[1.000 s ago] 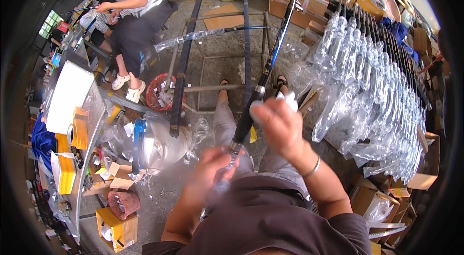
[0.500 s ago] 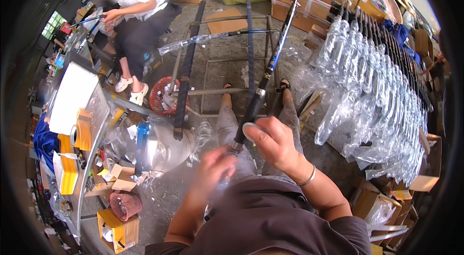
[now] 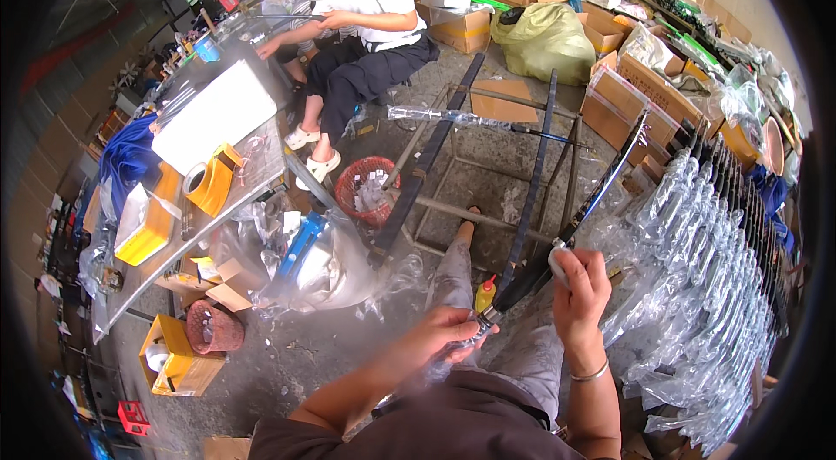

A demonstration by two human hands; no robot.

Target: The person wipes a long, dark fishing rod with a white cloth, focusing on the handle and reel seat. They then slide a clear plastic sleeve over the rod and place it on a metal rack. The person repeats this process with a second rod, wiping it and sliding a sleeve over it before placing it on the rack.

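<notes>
My left hand (image 3: 455,331): closed round the lower end of a fishing rod (image 3: 524,279). My right hand (image 3: 582,287): curled narrow on a white wad (image 3: 557,263) beside the rod.

A table (image 3: 198,228) stands left, rods (image 3: 714,229) right — frame (image 3: 427,159) between, boxes (image 3: 461,29) behind.

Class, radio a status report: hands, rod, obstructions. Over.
Left hand gripping black-and-blue fishing rod at lower end. Right hand closed around small white wad beside rod. Black-barred metal frame ahead.
</notes>
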